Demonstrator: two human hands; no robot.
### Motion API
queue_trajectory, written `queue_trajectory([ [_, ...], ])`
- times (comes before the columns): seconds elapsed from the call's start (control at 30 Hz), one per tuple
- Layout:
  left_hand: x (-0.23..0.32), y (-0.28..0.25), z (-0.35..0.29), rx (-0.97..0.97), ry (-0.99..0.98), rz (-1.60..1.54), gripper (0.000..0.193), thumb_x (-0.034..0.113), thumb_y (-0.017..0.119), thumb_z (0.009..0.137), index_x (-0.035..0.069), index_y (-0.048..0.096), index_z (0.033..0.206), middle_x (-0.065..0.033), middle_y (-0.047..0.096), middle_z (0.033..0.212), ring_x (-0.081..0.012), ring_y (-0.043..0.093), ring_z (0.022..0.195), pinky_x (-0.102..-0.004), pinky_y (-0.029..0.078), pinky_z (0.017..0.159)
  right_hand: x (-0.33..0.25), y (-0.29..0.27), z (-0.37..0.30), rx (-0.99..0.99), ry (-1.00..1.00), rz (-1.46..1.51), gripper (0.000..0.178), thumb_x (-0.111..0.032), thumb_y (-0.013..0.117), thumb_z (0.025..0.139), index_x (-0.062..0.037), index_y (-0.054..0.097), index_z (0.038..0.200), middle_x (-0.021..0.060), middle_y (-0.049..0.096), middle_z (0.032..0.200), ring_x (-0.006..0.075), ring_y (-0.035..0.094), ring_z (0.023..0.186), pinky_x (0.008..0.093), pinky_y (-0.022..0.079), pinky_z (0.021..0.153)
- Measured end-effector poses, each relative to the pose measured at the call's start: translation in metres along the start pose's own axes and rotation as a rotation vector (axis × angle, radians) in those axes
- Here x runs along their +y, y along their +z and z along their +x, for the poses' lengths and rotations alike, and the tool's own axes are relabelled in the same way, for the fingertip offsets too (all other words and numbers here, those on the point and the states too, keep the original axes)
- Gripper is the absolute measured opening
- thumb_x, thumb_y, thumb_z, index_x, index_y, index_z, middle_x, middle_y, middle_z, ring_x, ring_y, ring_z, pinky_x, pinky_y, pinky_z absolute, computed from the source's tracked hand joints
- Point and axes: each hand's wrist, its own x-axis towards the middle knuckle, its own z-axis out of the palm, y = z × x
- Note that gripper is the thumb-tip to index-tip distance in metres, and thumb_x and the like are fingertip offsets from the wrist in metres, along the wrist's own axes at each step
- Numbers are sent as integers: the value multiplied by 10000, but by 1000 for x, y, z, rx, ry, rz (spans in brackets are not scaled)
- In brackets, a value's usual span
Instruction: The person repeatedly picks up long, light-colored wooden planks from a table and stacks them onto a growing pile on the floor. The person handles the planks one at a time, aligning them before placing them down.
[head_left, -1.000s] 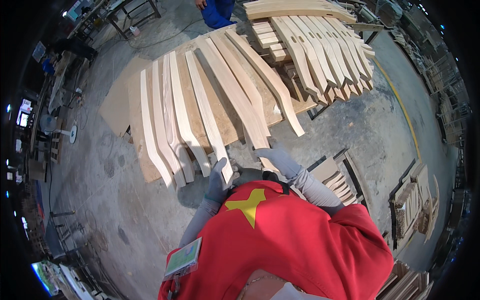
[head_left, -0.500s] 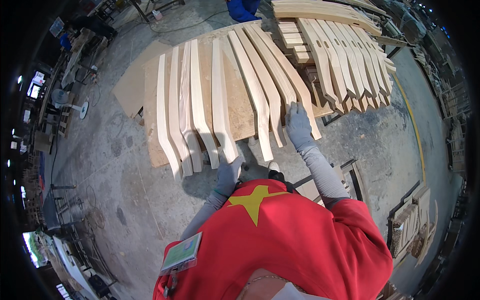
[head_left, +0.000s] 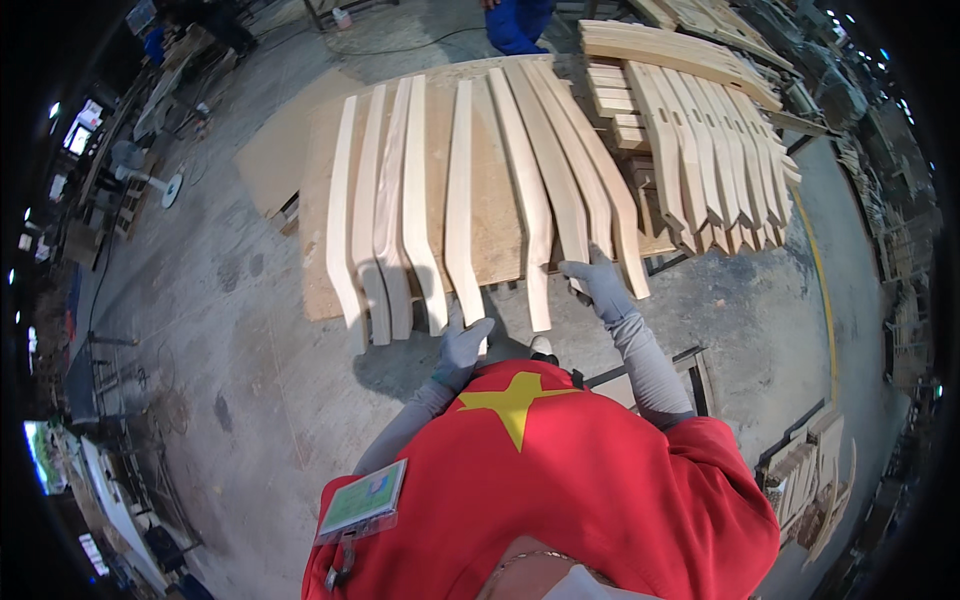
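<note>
Several pale, bent wooden pieces lie side by side on a brown board (head_left: 330, 150), their near ends overhanging its edge. My left hand (head_left: 463, 345), in a grey glove, is closed round the near end of the bent wooden piece (head_left: 460, 190) standing apart in the middle. To its right, my gloved right hand (head_left: 602, 288) grips the near end of another bent wooden piece (head_left: 553, 160), thumb on its left side. That piece lies between a neighbour (head_left: 522, 180) on its left and two more on its right. On the left is a group of similar pieces (head_left: 342, 210).
At the right stands a stack of slotted wooden pieces (head_left: 690, 150), with a long plank-like piece (head_left: 680, 55) across its far end. A person in blue trousers (head_left: 518, 25) is beyond the board. More wood stands on a rack (head_left: 800, 480) at lower right.
My right hand has come nearer to me and now grips a piece's near end. That piece looks turned, its broader side showing. My left hand stays at its piece; the whole view has shifted slightly.
</note>
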Motion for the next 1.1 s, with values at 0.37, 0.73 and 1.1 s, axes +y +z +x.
queue_trajectory([
  [0.37, 49, -14, -8, -169, -214, -291, 392, 100, 593, 857, -4, 468, 1213, -65, 604, 957, -135, 620, 793, -222, 521, 617, 49, 20, -72, -258, -480, -14, 236, -179, 558, 885, 0, 542, 1037, 37, 559, 828, 62, 537, 690, 177, 426, 574],
  [0.73, 51, -21, -8, -312, 361, 537, 381, 265, 636, 825, 0, 553, 1086, -183, 553, 1037, -345, 540, 921, -409, 460, 809, 47, 77, -50, -445, 211, 363, 645, -176, 649, 838, -64, 310, 1375, 69, 608, 879, 130, 600, 641, 229, 466, 444],
  [1.1, 55, -21, -17, -236, 331, 487, 658, 207, 786, 725, -57, 440, 1219, -233, 531, 1097, -340, 533, 1047, -398, 439, 923, 37, 82, -48, -232, -116, -775, 849, -611, 538, 815, 27, 365, 1348, 236, 610, 1044, 366, 598, 952, 409, 480, 808],
])
